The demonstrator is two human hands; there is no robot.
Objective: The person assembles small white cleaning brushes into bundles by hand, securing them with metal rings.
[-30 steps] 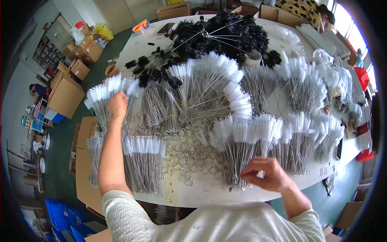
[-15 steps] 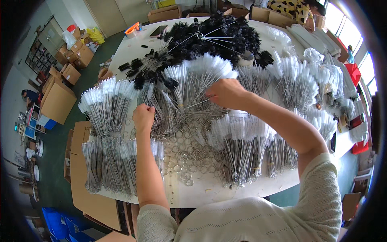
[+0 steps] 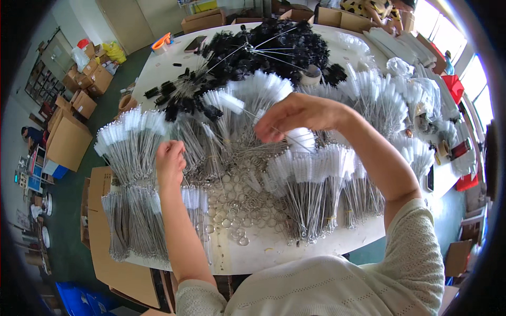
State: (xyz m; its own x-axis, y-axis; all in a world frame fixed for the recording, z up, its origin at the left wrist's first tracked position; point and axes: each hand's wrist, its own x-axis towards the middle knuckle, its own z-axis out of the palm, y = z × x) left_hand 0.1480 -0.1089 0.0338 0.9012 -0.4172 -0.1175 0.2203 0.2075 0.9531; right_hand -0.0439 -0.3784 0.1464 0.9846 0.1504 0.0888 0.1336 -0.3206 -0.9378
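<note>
A white round table (image 3: 263,250) is covered with bundles of thin wire brushes with white bristle tips (image 3: 316,174) and a heap of black-tipped brushes (image 3: 263,47) at the far side. My right hand (image 3: 295,116) is raised over the middle of the table, its fingers pinched on a white-tipped wire brush (image 3: 237,102) that points to the left. My left hand (image 3: 169,160) is closed around the wire stems of a brush bundle (image 3: 132,142) at the left. Small metal rings (image 3: 237,210) lie scattered between the two hands.
Cardboard boxes (image 3: 68,137) stand on the floor at the left, and a flat cardboard sheet (image 3: 110,263) lies by the table's near left edge. More brush bundles and plastic bags (image 3: 421,89) fill the right side. Another person (image 3: 29,134) is at the far left.
My right hand rose from the near edge to the table's middle and now pinches a white-tipped brush. My left hand moved nearer, from the far white tips down to the stems.
</note>
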